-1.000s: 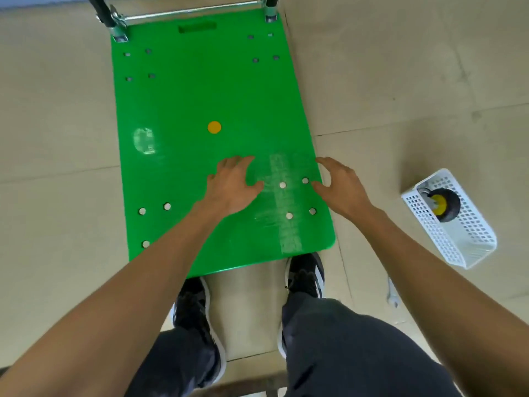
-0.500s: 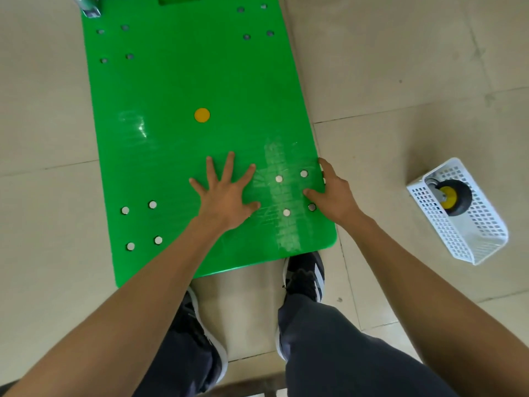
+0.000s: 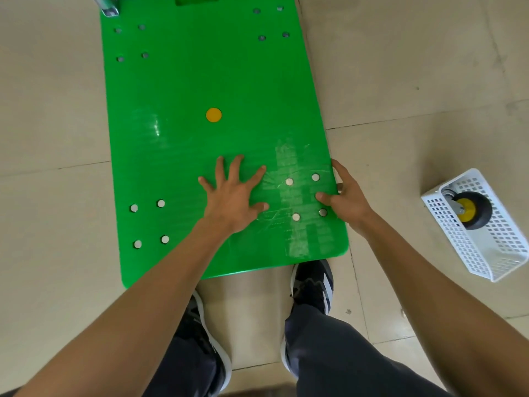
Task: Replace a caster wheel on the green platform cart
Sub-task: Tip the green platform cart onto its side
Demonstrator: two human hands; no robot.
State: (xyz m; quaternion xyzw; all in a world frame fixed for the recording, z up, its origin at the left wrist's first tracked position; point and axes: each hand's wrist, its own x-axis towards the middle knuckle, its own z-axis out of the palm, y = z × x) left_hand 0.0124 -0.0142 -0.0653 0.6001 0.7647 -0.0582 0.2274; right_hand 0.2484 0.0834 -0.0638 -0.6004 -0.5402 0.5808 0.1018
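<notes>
The flat green plastic platform cart deck (image 3: 200,90) is pressed by the left hand (image 3: 232,196), fingers spread flat; its right edge is gripped by the right hand (image 3: 347,197), thumb on top; the black-and-yellow caster wheel (image 3: 471,210) lies well apart in a white perforated plastic basket (image 3: 486,253) on the floor.

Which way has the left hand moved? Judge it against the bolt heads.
Yes. The left hand slid slightly toward the green cart's near edge: its thumb, earlier level with the far bolt heads, now sits beside the nearer ones.
</notes>
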